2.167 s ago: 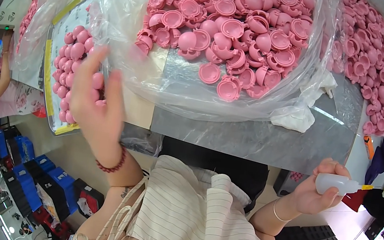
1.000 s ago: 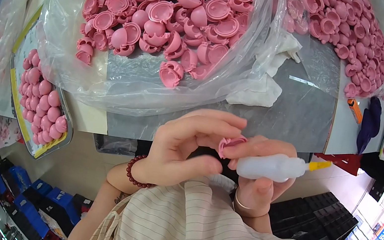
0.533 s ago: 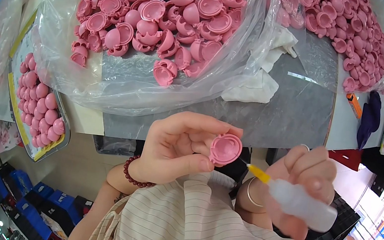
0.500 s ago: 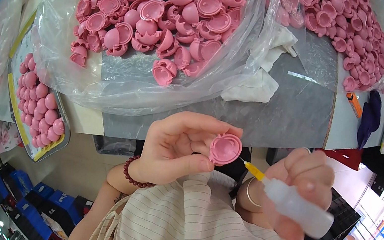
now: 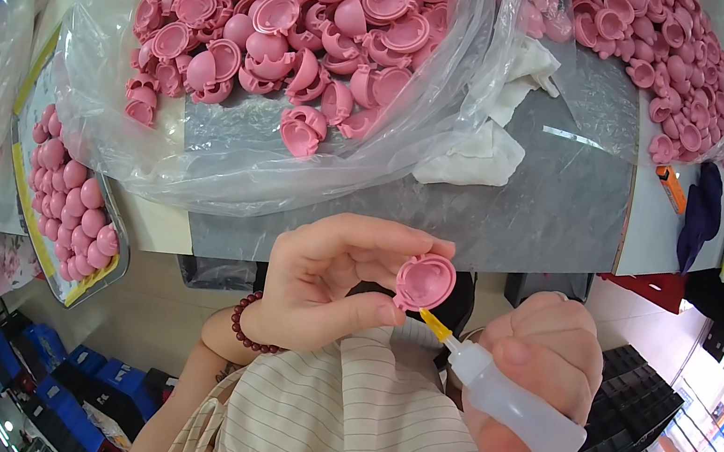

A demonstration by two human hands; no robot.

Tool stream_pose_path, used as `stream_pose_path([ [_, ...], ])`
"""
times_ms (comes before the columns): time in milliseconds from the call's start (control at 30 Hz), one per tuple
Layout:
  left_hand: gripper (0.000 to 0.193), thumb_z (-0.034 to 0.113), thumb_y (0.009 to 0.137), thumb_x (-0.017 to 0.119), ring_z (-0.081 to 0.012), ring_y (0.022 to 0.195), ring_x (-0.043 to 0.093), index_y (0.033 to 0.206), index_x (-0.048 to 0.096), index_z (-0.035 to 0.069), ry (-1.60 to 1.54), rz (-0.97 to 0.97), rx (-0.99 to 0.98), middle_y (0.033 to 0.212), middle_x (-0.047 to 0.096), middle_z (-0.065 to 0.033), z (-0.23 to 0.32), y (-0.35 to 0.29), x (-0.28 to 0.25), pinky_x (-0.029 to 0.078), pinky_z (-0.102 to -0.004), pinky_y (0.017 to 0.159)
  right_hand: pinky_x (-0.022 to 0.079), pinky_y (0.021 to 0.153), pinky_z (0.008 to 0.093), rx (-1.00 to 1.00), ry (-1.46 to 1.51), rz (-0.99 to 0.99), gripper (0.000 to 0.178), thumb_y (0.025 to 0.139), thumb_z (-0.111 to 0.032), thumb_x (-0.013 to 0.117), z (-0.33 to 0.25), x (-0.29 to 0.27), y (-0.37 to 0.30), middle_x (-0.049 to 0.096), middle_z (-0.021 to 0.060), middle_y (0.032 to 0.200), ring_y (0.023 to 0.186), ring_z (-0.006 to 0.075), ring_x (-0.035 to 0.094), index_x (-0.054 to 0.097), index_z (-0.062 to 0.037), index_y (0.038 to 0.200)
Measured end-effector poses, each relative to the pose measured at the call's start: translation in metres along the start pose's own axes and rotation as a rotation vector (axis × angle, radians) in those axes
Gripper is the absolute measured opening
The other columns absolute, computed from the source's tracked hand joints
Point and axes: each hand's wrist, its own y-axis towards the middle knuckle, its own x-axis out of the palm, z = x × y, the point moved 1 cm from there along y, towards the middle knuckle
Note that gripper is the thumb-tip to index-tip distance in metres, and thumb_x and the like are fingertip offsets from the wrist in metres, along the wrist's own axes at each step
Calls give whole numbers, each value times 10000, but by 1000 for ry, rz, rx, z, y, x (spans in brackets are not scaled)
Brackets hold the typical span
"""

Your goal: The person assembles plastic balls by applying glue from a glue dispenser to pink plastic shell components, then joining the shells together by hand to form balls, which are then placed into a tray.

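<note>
Between the thumb and fingers of my left hand (image 5: 331,273) is a round pink plastic half-shell (image 5: 426,283), its hollow side facing me. My right hand (image 5: 538,372) is closed round a translucent white squeeze bottle (image 5: 523,408) with a yellow nozzle (image 5: 435,326). The nozzle points up and left, its end at the lower rim of the half-shell; whether it touches cannot be told. Beyond my hands, a heap of pink half-shells (image 5: 273,13) lies on clear plastic sheeting (image 5: 292,191) on the grey table (image 5: 553,218).
At left, a tray (image 5: 114,267) holds pink balls (image 5: 73,199). White cloths (image 5: 477,159) lie right of the heap. Farther right are another pile of pink shells (image 5: 637,42), an orange box cutter (image 5: 670,188) and a dark purple cloth (image 5: 700,218). People work at both sides.
My right hand has moved left and slightly down with the bottle. Its nozzle has shifted from the right edge of the half-shell to the lower rim. My left hand is nearly still.
</note>
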Motion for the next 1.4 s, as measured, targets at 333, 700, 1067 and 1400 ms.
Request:
stream_pose_path([
  [333,455,75,656,693,-236,910,548,1028,455,-36,11,7,16,1024,506,-266,1,-1,-1,440,-303,785,237,351,218,-38,8,63,591,803,-535,382,3,1,-1,411,54,586,451,130,368,511,42,813],
  [700,448,55,658,687,-248,900,554,1032,458,-35,4,-34,24,1035,499,-271,1,-1,-3,444,-316,782,243,366,225,-33,-55,73,595,813,-542,341,7,7,-4,408,54,594,468,133,380,518,25,842],
  [1067,431,37,669,672,-264,905,550,1038,461,-40,51,-70,72,1042,488,-278,2,0,-6,456,-327,768,227,340,211,-60,11,102,602,832,-506,328,11,2,-1,407,53,593,444,122,367,520,60,904],
  [1400,410,18,668,662,-277,920,541,1026,480,-63,452,-118,247,1020,505,-265,6,-1,-12,443,-330,787,233,327,209,-64,18,101,600,835,-500,334,11,5,-2,401,57,587,424,117,358,524,65,901],
])
